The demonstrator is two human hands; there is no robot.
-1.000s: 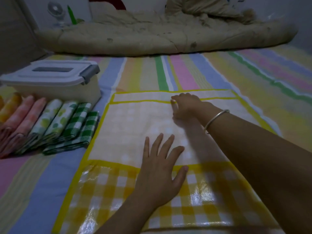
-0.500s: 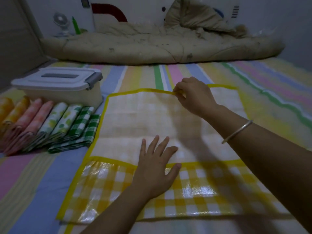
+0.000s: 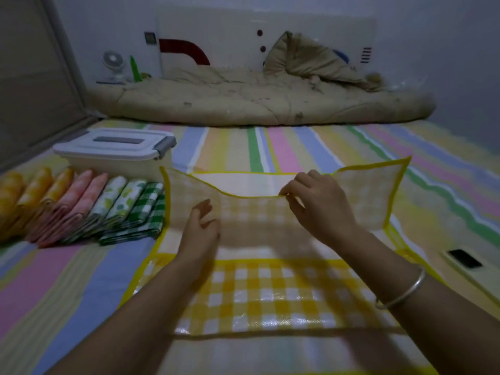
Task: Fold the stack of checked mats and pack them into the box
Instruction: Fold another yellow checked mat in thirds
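- Right hand (image 3: 319, 201): pinching far hem of yellow-checked glossy woven-plastic mat (image 3: 257, 293).
- Left hand (image 3: 200, 234): relaxed, empty, over mat.
- Mat: likely light, floppy, slick; best gripped at hem.

Around the yellow mat (image 3: 270, 293), folded mats (image 3: 89, 209) crowd 9 o'clock with the lidded box (image 3: 113, 147) just behind at 10, a dark phone (image 3: 464, 258) lies at 3, and open striped sheet (image 3: 284, 150) runs toward 12 up to the rumpled quilt (image 3: 243, 104).
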